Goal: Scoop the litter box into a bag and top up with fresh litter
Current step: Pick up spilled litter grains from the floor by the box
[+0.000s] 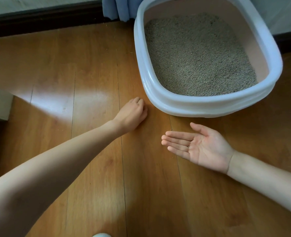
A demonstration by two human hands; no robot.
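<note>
Palm up above the wooden floor (93,69), the right hand (202,147) lay flat with straight fingers, one grain (188,146) on it. Further out, the left hand (132,115) curled knuckles-up against the floor; any hold was hidden. Just beyond stood the litter box (158,100), holding grey litter (197,57).

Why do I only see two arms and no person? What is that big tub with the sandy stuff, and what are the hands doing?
The camera sits on the person's head and looks down, so only the arms show. The white tub is a litter box filled with grey litter, standing on a wooden floor. The left hand reaches down to the floor with its fingers curled; whether they pinch anything is hidden. The right hand lies open, palm up, with one tiny grain on it.
</note>
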